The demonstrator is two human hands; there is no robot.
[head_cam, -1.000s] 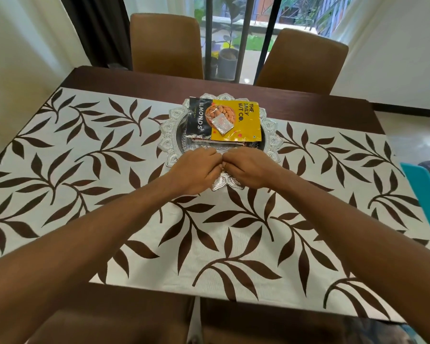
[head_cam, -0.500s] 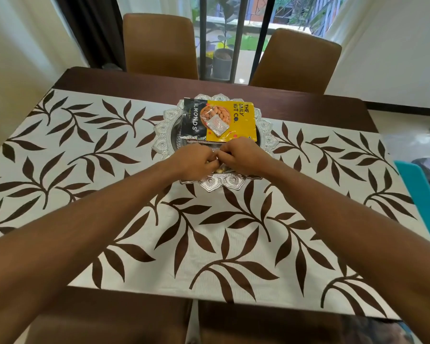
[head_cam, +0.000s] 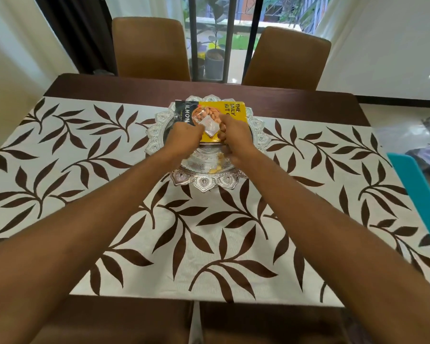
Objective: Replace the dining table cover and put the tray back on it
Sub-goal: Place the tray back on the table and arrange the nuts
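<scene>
On the tray (head_cam: 204, 183) the almond packet (head_cam: 233, 112) lies 9-to-3, at 12 o'clock from the left hand (head_cam: 184, 132) and right hand (head_cam: 235, 137), both curled and equally near; if they grip it, I cannot tell.

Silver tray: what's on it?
Almond packet with a white sachet on top, yellowish bits on the near side. Left hand and right hand cover the packet's near edge.

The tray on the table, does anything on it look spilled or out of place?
A few small yellowish bits lie loose on the silver tray, near its front rim, as if spilled. What they are is unclear.
</scene>
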